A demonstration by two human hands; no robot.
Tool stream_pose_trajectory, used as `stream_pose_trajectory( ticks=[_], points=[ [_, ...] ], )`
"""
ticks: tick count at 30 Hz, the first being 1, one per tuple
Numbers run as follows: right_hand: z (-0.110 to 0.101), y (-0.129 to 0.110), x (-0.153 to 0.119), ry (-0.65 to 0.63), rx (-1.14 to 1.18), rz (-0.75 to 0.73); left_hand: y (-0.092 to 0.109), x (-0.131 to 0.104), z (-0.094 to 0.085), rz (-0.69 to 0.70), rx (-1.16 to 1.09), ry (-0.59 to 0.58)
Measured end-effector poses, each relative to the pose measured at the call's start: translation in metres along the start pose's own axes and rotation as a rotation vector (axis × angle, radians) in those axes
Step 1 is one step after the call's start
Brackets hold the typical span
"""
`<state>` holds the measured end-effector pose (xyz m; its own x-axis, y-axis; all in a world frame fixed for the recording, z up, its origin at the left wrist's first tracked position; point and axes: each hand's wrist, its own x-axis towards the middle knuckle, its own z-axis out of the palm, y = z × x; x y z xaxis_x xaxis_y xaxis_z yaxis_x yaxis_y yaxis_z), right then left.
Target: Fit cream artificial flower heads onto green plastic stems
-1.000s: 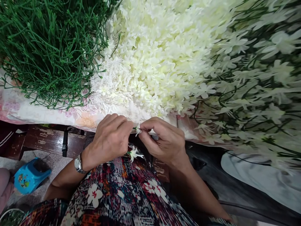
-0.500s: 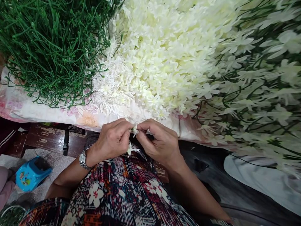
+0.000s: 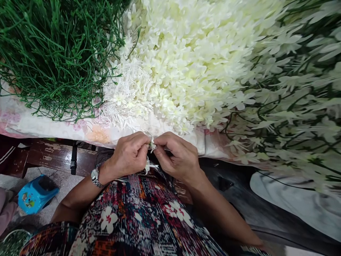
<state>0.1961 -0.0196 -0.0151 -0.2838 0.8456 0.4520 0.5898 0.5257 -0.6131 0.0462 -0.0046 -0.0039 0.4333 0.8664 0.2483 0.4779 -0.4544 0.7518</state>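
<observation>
My left hand [image 3: 128, 156] and my right hand [image 3: 177, 156] meet fingertip to fingertip at the table's front edge, both pinching a small white flower sprig [image 3: 152, 145] on a thin green stem. A second white blossom [image 3: 148, 165] of the same sprig hangs below my left fingers, above my lap. A silver watch [image 3: 95, 176] is on my left wrist. Just beyond the hands lies a big heap of loose cream flower petals [image 3: 186, 64], with white spiky stamen pieces [image 3: 128, 96] at its left edge.
A pile of green plastic stems [image 3: 53, 49] fills the far left. Finished white-flowered stems [image 3: 290, 103] are heaped at the right. All lie on a floral cloth [image 3: 48, 126] over a wooden table edge [image 3: 55, 156]. A blue toy-like object [image 3: 34, 193] sits on the floor at left.
Both hands have shifted slightly left and closer to the table edge, still working the sprig. The hanging blossom has drawn up against my left fingers.
</observation>
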Motion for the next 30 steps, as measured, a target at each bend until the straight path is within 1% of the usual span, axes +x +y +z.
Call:
stream_pose_trajectory(
  ticks=[3,6,8,10,12,16,19,23,30],
  points=[
    [-0.005,0.000,0.001,-0.018,0.009,-0.017,0.001,0.002,-0.006,-0.129,-0.168,-0.055],
    [-0.012,-0.001,0.002,0.006,-0.003,-0.052,0.001,0.003,-0.012,-0.254,-0.363,-0.126],
    [-0.016,-0.003,0.004,0.022,-0.018,-0.099,0.001,0.003,-0.014,-0.298,-0.457,-0.151],
    [-0.019,-0.005,0.005,0.012,-0.026,-0.142,0.001,0.002,-0.015,-0.314,-0.504,-0.154],
    [-0.020,-0.005,0.005,-0.011,-0.039,-0.162,0.002,0.002,-0.015,-0.305,-0.494,-0.146],
    [-0.018,-0.005,0.004,-0.053,-0.088,-0.184,0.003,0.002,-0.016,-0.239,-0.377,-0.141],
    [-0.017,-0.005,0.003,-0.052,-0.146,-0.210,0.003,0.002,-0.016,-0.182,-0.312,-0.157],
    [-0.014,-0.004,0.002,-0.044,-0.210,-0.251,0.002,0.003,-0.014,-0.154,-0.252,-0.162],
    [-0.005,0.002,-0.002,-0.032,-0.114,-0.176,0.000,0.003,-0.009,-0.140,-0.185,-0.128]
  ],
)
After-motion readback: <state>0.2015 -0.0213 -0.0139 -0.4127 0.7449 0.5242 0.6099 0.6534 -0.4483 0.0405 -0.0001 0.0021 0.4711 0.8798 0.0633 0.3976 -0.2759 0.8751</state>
